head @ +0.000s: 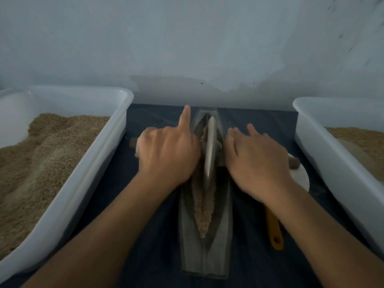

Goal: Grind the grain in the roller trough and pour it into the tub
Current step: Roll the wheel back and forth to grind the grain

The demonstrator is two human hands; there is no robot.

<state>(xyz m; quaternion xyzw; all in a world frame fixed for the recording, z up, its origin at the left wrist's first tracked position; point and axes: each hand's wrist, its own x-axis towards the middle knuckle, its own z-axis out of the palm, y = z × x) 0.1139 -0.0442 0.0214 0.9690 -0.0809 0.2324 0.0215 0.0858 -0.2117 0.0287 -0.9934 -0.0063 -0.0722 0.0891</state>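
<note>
A: Start with the mill. Where does it stand?

B: The roller trough (205,235) lies on the dark cloth (145,246) in the middle, running from near to far, its far tip close to the wall (187,38). Crushed grain (202,208) fills the groove in its near half. The disc wheel (209,146) stands on edge in the groove, in the far half.

A: The axle?

B: A wooden handle (294,163) crosses the wheel; one end shows on the left by the knuckles, the other on the right past the wrist.

A: Hands?

B: The left hand (168,154) lies over the handle just left of the wheel, fingers curled around it, the forefinger straight and pointing far. The right hand (255,161) lies on the handle just right of the wheel, fingers extended and flat, not wrapped around it.

A: Surroundings?

B: The left tub (68,183) holds a heap of grain. The right tub (324,163) holds some too. A yellow-handled tool (274,231) lies between trough and right tub, partly under the right forearm. A pale round object (300,177) lies beyond it; I cannot tell what it is.
</note>
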